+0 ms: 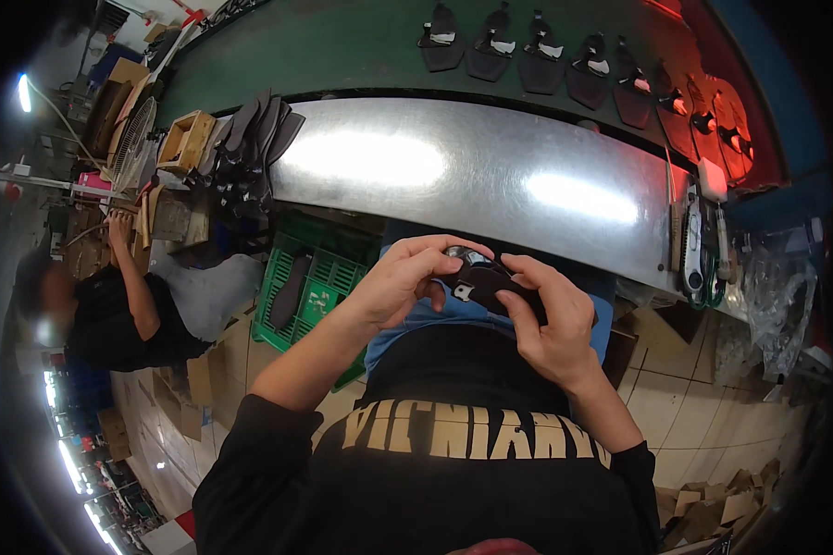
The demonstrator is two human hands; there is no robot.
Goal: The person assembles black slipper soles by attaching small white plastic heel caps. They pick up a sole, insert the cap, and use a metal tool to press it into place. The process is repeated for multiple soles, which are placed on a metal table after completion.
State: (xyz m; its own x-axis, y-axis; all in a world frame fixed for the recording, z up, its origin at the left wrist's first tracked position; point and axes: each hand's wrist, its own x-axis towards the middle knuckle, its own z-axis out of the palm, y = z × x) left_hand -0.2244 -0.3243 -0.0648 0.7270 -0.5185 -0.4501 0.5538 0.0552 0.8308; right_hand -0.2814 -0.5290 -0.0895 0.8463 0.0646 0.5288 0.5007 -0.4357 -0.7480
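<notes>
Just in front of my lap, both hands hold a dark sandal piece with a glossy black strap and a small pale metallic patch. My left hand pinches its left end, thumb and forefinger on the shiny strap. At the other end, my right hand grips the dark sole part between thumb and fingers. Beyond them runs a polished metal bench top. Several similar dark sandals with shiny straps lie in a row on the green conveyor belt.
Dark soles and straps are heaped at the bench's left end, beside a wooden box. Below sits a green crate holding a dark sole. Cutters and tools lie at the right end. A co-worker sits at left.
</notes>
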